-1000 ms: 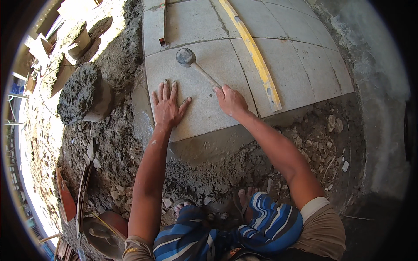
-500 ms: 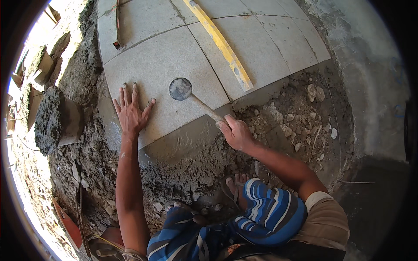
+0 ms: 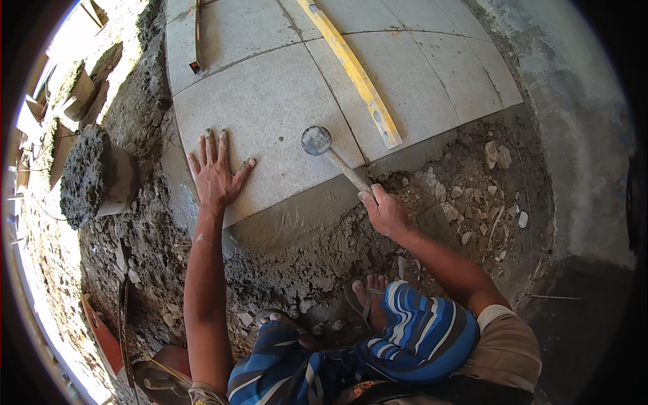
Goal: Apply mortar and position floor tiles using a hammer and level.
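My left hand [image 3: 217, 177] lies flat with fingers spread on a pale grey floor tile [image 3: 263, 104], near its left edge. In my right hand [image 3: 388, 210] is the wooden handle of a rubber mallet [image 3: 316, 140], fingers wrapped round its lower end. The mallet's round grey head is over the right part of the same tile; whether it touches the surface I cannot tell. Wet mortar [image 3: 290, 219] shows along the tile's near edge. A yellow spirit level [image 3: 358, 77] lies on the neighbouring tile to the right.
A narrow dark bar [image 3: 196, 40] lies on the far left tiles. Mortar-crusted buckets [image 3: 111, 175] stand at the left. Rubble [image 3: 472, 196] fills the strip on the right, beside a smooth concrete surface [image 3: 587, 169]. A trowel-like red tool [image 3: 104, 337] lies at lower left.
The mallet has shifted to the right across the tile, with my right hand following. My left hand stays pressed on the tile; the whole view has shifted slightly.
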Demonstrator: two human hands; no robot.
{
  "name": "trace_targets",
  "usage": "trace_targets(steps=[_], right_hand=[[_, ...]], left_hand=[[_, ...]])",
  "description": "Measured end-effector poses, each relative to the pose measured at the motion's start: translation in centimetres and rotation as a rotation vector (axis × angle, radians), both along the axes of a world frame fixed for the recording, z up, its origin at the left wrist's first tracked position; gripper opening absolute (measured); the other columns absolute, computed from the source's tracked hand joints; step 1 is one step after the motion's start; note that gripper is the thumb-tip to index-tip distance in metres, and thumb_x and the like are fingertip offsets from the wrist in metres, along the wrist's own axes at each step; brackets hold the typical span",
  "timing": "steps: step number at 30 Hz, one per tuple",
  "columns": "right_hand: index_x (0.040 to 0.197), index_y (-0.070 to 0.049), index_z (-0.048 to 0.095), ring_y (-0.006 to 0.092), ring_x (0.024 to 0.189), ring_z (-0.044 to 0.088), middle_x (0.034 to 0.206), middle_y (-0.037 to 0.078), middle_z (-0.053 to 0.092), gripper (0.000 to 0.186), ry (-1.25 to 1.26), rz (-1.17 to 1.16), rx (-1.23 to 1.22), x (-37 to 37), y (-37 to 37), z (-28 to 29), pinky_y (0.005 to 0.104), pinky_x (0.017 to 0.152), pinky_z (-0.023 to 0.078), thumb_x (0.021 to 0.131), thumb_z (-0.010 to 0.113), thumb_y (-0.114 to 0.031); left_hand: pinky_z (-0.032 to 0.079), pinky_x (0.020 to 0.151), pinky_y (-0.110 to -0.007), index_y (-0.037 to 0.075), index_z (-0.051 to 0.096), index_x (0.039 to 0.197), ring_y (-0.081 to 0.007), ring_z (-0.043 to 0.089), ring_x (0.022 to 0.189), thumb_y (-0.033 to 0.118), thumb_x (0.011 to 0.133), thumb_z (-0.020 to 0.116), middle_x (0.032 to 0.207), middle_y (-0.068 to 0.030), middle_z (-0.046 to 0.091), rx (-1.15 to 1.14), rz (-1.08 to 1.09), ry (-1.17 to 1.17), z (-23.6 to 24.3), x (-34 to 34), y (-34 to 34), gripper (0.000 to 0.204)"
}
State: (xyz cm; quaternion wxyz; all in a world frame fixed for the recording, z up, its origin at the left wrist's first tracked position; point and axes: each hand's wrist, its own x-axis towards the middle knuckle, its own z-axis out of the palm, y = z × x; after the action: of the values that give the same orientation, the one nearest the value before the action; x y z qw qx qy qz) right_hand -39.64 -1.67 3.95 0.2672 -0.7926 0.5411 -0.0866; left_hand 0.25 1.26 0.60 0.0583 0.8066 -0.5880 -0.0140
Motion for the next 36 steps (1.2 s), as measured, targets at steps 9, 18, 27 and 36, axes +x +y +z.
trace_targets(steps=[9, 18, 27, 36], right_hand=[[0.101, -0.002, 0.054, 0.0548, 0.084, 0.063, 0.084, 0.031, 0.065, 0.047, 0.012, 0.001, 0.022, 1.9, -2.9, 0.9, 0.0617, 0.072, 0.047, 0.106, 0.049, -0.048], [0.096, 0.002, 0.055, 0.0534, 0.081, 0.06, 0.083, 0.03, 0.063, 0.045, -0.026, -0.008, 0.035, 4.2, -3.9, 0.3, 0.0566, 0.071, 0.047, 0.107, 0.05, -0.041], [0.098, 0.003, 0.057, 0.0556, 0.089, 0.061, 0.089, 0.032, 0.065, 0.046, -0.006, 0.055, -0.045, 6.9, -5.8, 0.8, 0.0594, 0.074, 0.046, 0.106, 0.05, -0.042], [0.099, 0.0, 0.058, 0.0549, 0.088, 0.062, 0.089, 0.031, 0.066, 0.046, 0.015, 0.057, -0.054, 8.5, -7.0, 0.8, 0.0588, 0.075, 0.047, 0.106, 0.05, -0.044]], left_hand=[[0.006, 0.125, -0.061, 0.014, 0.03, 0.164, -0.0376, 0.013, 0.159, 0.078, 0.091, 0.05, 0.169, -0.0226, 0.023, -0.053, -0.006, 0.012, 0.0, -0.4, -0.1, 0.099], [0.004, 0.126, -0.061, 0.015, 0.031, 0.164, -0.0367, 0.013, 0.159, 0.085, 0.089, 0.042, 0.169, -0.0215, 0.024, -0.05, 0.025, 0.014, -0.2, 0.5, 0.5, 0.103], [0.004, 0.126, -0.061, 0.013, 0.038, 0.161, -0.0383, 0.013, 0.159, 0.085, 0.089, 0.043, 0.167, -0.023, 0.028, -0.128, 0.007, 0.07, -0.5, 0.8, 0.9, 0.102], [0.004, 0.125, -0.063, 0.013, 0.035, 0.162, -0.039, 0.014, 0.159, 0.085, 0.089, 0.041, 0.168, -0.0218, 0.027, -0.112, -0.013, 0.069, -0.4, 0.7, 0.5, 0.103]])
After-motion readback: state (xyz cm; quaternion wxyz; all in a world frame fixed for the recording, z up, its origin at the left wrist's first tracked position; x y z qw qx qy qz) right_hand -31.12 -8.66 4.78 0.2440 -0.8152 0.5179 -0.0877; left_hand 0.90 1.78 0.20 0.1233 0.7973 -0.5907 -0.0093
